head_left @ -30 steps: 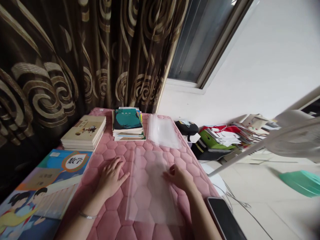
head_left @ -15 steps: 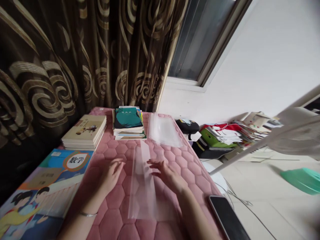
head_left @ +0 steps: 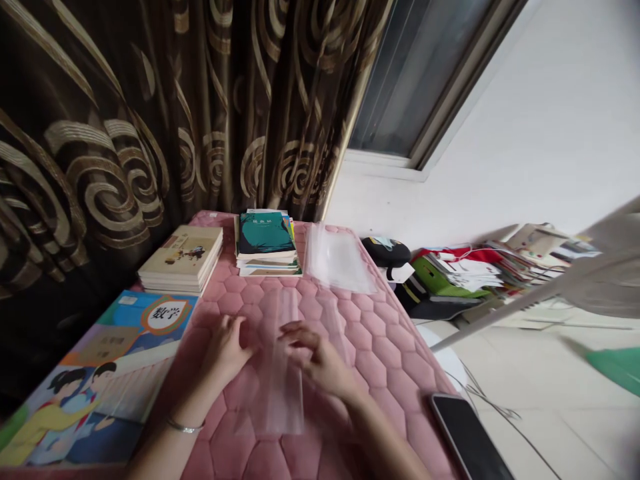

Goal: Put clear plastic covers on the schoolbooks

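A clear plastic book cover (head_left: 286,407) lies on the pink quilted surface, between my hands, with a folded strip running lengthwise. Its outer edges are blurred and hard to make out. My left hand (head_left: 226,353) is at the left side of the cover, thumb apart from the fingers, holding nothing. Over the cover's right part is my right hand (head_left: 320,363), fingers bent and apart; whether its fingertips touch the plastic I cannot tell. A maths textbook (head_left: 135,373) with a colourful front lies left of my left hand.
Beige books (head_left: 183,257) are stacked at the back left, beside a pile topped by a teal book (head_left: 267,233). More clear covers (head_left: 343,263) lie at the back right. A phone (head_left: 470,433) rests on the right edge. Beyond stand a white fan (head_left: 595,267) and piled papers (head_left: 467,273).
My right hand has moved left over the cover, and the plastic's folded strip has shifted left with it. My left hand's thumb now stands out towards the cover. The view has turned slightly left.
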Tool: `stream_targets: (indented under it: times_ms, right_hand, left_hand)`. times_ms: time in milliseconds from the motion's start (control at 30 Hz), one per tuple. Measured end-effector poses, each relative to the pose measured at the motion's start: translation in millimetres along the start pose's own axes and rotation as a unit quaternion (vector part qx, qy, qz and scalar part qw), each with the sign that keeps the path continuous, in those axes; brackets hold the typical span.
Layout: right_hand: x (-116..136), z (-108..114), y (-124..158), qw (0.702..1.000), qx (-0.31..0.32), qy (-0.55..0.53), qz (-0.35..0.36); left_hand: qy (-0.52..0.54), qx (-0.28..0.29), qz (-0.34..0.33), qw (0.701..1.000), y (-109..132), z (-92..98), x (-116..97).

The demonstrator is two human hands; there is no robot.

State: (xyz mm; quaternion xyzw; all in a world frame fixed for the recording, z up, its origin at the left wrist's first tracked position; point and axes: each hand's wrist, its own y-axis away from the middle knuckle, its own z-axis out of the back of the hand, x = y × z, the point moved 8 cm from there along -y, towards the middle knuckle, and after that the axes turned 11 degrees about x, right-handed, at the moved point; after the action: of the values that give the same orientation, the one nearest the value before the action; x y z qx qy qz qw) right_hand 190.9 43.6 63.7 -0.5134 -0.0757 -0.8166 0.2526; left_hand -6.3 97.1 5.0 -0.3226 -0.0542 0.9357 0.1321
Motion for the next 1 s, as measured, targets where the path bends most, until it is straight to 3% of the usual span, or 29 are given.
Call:
stream_targets:
  times_ms: [67,133,200,233,333,567,700,833,1000]
  right_hand:
    - [-28,41,14,0.985,-0.097,0.080,-0.119]
    - [-56,80,40,0.924,-0.183,0.200,-0.269]
    - [-75,97,58,0.875,-0.185,0.271,-0.355]
    - [-81,99,62,0.866,-0.170,0.285,-0.374]
    - [-90,92,61,0.871,-0.139,0.278,-0.381]
    - [-91,74,47,0.895,-0.152,0.203,-0.367]
    - [-94,70,47,0.907,-0.151,0.142,-0.367]
    - [-92,71,44,0.908,-0.153,0.177,-0.347]
    - [-99,70,40,0.928,-0.147,0.150,-0.308]
  left_hand:
    - [-0.035,-0.007,0.001,0.999,2,-2.6,0]
    - [-0.044,-0.016,-0.001,0.999,2,-2.9,0]
    - [-0.039,-0.022,-0.002,0.999,3,-2.9,1]
    - [-0.034,-0.021,0.001,0.999,3,-3.4,2]
    - [-0.003,-0.006,0.027,1.000,2,-7.1,8]
    - [0.056,0.033,0.094,0.993,0,-19.1,21]
    - [0.003,0.005,0.068,0.998,6,-14.6,4]
    - [-0.022,0.015,0.061,0.998,10,-15.6,-10]
    - [0.060,0.044,0.114,0.991,4,-13.1,9]
